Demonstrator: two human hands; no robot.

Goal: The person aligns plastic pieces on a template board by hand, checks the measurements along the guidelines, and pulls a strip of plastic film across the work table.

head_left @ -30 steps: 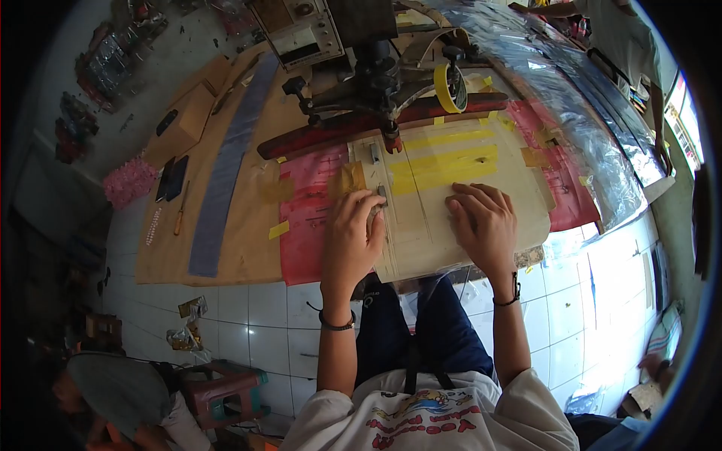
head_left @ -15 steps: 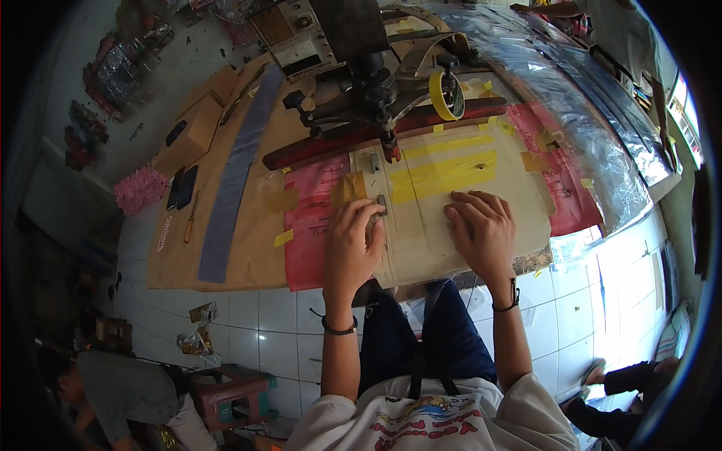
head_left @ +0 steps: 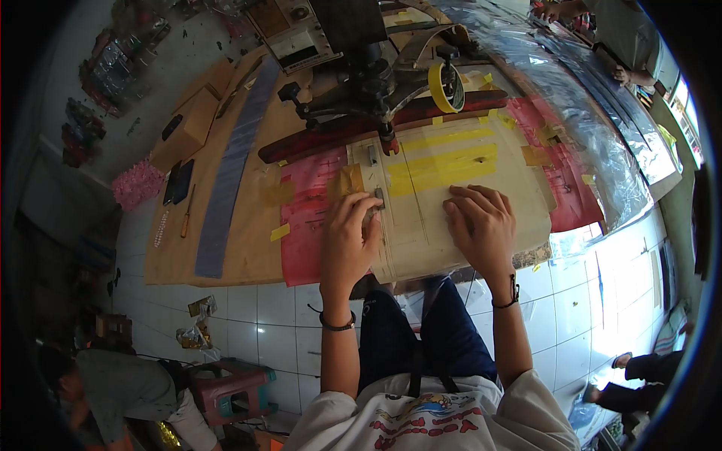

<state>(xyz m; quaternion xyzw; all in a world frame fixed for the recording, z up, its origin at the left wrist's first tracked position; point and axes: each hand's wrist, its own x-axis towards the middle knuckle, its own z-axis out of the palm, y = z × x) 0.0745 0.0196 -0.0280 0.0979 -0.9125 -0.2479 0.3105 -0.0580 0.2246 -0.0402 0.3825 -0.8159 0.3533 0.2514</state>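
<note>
My left hand [head_left: 348, 234] rests at the left edge of a cream board [head_left: 444, 240], its fingers bent and thumb apart. Its fingertips touch a small dark metal piece [head_left: 379, 198] without visibly closing round it. A similar small metal piece [head_left: 371, 155] lies farther up the same edge strip. Over on the right of the board, my right hand [head_left: 481, 224] lies palm down, fingers slightly bent and apart, holding nothing. Yellow tape strips [head_left: 444, 171] cross the board above my hands. Red sheets [head_left: 308, 218] show on both sides of it.
A machine head with a red-tipped foot [head_left: 389, 143] and a yellow tape roll [head_left: 446, 87] overhangs the board. A blue-grey strip [head_left: 233, 180], a screwdriver [head_left: 188, 213] and a carton [head_left: 188, 120] lie left. Plastic film [head_left: 602, 158] covers the right. Other people are nearby.
Both my hands stay in nearly the same place; the view has shifted slightly. At the upper right, another person's hands have moved. The dark-clothed legs at lower right have shifted too.
</note>
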